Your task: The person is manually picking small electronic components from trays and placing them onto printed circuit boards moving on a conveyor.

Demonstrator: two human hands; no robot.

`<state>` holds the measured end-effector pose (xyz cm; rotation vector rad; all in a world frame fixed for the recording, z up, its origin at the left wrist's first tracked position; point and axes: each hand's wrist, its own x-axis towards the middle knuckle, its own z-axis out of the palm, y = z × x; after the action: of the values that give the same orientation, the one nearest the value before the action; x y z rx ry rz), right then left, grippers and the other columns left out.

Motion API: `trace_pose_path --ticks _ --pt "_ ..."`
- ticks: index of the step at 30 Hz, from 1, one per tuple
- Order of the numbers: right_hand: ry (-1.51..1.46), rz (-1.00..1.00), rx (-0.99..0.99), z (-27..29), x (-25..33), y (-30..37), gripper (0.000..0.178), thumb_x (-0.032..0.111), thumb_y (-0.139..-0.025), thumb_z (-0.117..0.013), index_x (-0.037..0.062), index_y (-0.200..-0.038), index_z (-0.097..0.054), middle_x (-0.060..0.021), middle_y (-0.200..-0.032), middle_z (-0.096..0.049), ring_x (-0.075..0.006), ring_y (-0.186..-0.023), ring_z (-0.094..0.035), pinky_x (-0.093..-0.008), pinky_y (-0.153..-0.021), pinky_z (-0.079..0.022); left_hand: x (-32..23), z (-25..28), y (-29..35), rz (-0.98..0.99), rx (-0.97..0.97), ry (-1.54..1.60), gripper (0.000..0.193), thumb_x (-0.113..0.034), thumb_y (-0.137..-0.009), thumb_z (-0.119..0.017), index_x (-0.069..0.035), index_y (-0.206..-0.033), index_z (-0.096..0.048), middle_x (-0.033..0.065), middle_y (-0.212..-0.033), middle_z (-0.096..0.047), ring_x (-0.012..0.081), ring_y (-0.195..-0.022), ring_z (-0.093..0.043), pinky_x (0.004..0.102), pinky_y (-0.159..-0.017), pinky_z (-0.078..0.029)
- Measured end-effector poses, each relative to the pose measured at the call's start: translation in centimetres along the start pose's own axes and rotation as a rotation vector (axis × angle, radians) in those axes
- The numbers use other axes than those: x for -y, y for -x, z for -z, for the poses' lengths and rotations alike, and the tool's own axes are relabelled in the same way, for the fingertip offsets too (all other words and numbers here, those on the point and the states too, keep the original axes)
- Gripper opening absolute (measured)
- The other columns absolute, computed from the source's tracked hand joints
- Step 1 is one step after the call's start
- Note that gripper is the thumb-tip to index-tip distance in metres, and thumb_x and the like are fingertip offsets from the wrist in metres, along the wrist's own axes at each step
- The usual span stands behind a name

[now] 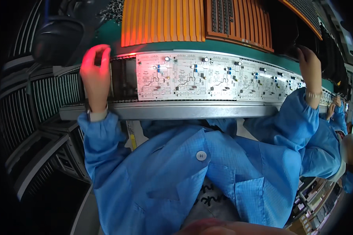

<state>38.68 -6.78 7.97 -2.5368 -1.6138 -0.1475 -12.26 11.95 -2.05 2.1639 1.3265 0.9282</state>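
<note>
Red light falls on my left hand (95,64), which is raised at the left end of the conveyor rail. Its thumb and fingers curve round to meet in a pinch, with a dark gap inside; whatever they hold, if anything, does not show. My right hand (310,64) reaches over the far side of the line at the right, beside a dark bin area. Its fingertips are lost in the dark there. Between the hands lies a row of white printed circuit boards (188,82) edge to edge on the conveyor, carrying capacitors and small blue parts.
An orange ribbed tray (162,21) and a brown-orange slotted tray (239,23) with rows of dark parts stand behind the line. A metal rail (176,111) runs along the near edge. Dark racks (53,94) stand at left. Another person's hands (333,106) work farther right.
</note>
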Motion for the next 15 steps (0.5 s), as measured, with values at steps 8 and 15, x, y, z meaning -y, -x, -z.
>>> trace_pose_path --ticks 8,15 --pt "-0.159 0.181 0.106 -5.4 -0.9 -5.1 0.020 0.005 -0.087 -0.062 -0.0051 -0.103 -0.067 -0.0271 -0.092 -0.067 -0.0429 -0.088 -0.066 -0.0401 -0.073 -0.055 11.6 -0.9 -4.2 -0.134 -0.271 -0.111 0.015 -0.013 -0.092 -0.069 -0.001 -0.101 -0.065 0.0022 -0.086 -0.067 0.0084 -0.078 -0.061 0.0249 -0.073 -0.048" --pt "-0.135 0.136 -0.147 -3.7 2.0 -3.7 0.018 -0.001 -0.085 -0.061 -0.0030 -0.101 -0.068 -0.0224 -0.082 -0.068 -0.0372 -0.073 -0.068 -0.0366 -0.065 -0.053 13.6 -0.8 -5.4 0.039 -0.075 0.087 0.013 -0.013 -0.092 -0.070 -0.004 -0.099 -0.064 0.0006 -0.085 -0.066 0.0078 -0.079 -0.060 0.0238 -0.076 -0.046"
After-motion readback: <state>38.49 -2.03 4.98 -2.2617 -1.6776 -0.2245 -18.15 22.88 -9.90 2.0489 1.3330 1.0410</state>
